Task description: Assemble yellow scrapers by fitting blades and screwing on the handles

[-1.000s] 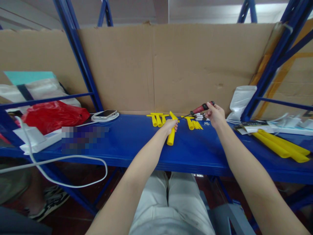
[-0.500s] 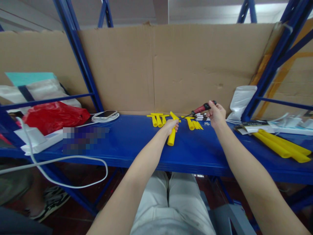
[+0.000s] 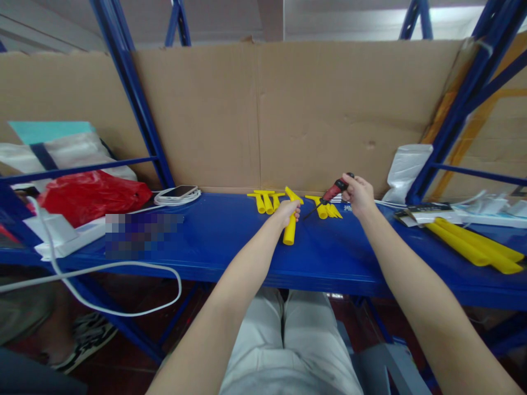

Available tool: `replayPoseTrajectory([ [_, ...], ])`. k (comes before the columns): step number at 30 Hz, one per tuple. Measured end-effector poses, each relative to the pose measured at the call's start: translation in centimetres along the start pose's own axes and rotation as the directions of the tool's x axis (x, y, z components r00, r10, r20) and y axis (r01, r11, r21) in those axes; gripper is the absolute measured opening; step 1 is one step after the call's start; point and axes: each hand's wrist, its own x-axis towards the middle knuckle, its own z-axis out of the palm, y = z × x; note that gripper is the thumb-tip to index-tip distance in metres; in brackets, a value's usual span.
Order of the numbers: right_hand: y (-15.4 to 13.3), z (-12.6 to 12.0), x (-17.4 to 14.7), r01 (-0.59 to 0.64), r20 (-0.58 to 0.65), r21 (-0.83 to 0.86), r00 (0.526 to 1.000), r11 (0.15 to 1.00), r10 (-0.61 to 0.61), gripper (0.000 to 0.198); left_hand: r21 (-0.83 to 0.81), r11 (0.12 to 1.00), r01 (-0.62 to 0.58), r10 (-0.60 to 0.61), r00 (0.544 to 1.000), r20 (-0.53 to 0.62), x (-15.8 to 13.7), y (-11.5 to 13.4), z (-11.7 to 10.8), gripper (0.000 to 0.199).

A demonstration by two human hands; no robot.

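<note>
My left hand (image 3: 289,213) is wrapped round a yellow T-shaped plastic piece (image 3: 289,233), whose wide tube end points toward me. In my right hand (image 3: 359,195) is a screwdriver (image 3: 332,192) with a red and black handle, gripped near the handle's end. Its thin dark shaft slants down and left, with the tip a little right of the yellow piece and apart from it. Behind my left hand lie several similar yellow T-shaped pieces (image 3: 269,204). Beyond the screwdriver, another yellow T-shaped piece (image 3: 323,211) and small yellow pointed parts (image 3: 333,210) rest on the blue shelf (image 3: 230,236).
Small silvery bits (image 3: 348,207) lie near my right hand. Long yellow tubes (image 3: 473,247) are at the right, by a white power strip (image 3: 494,214). At left are a phone (image 3: 179,191) on a coiled cable and a red plastic bag (image 3: 94,195). A cardboard wall (image 3: 313,109) stands behind.
My right hand has moved slightly left and down with the screwdriver, whose tip has dropped away from the yellow piece's crossbar. My left hand stays nearly in place.
</note>
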Motion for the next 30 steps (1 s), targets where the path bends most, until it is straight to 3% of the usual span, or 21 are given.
replayPoseTrajectory([
  [7, 0.1, 0.1, -0.4, -0.025, 0.102, -0.132, 0.994, 0.991, 0.039, 0.037, -0.01, 1.0, 0.005, -0.005, 1.0, -0.015, 0.1, 0.0, 0.1, 0.021],
  [12, 0.2, -0.7, -0.3, -0.045, 0.174, -0.451, 0.975, 0.892, 0.137, 0.041, -0.011, 1.0, 0.0, 0.0, 1.0, -0.024, 0.1, -0.1, 0.1, 0.021],
  [15, 0.2, -1.1, -0.5, -0.077, 0.248, -0.62, 0.925, 0.781, 0.288, 0.038, -0.013, 1.0, -0.005, 0.005, 1.0, -0.018, 0.0, 0.0, 0.1, 0.021],
  [19, 0.6, -1.4, -0.8, -0.036, 0.376, -0.752, 0.797, 0.658, 0.474, 0.037, -0.014, 1.0, -0.008, 0.007, 1.0, -0.017, -0.1, 0.0, 0.1, 0.018],
  [23, 1.5, -1.6, -0.9, -0.002, 0.434, -0.795, 0.697, 0.607, 0.571, 0.041, -0.011, 1.0, -0.005, 0.005, 1.0, -0.028, 0.1, -0.1, 0.2, 0.017],
  [26, 1.9, -1.7, -0.9, -0.003, 0.457, -0.787, 0.669, 0.617, 0.586, 0.042, -0.008, 1.0, -0.001, 0.001, 0.999, -0.034, 0.3, -0.1, 0.2, 0.015],
  [30, 2.1, -1.7, -0.9, 0.025, 0.463, -0.795, 0.671, 0.606, 0.579, 0.04, 0.001, 1.0, -0.007, 0.007, 0.999, -0.037, 0.5, -0.2, 0.3, 0.014],
])
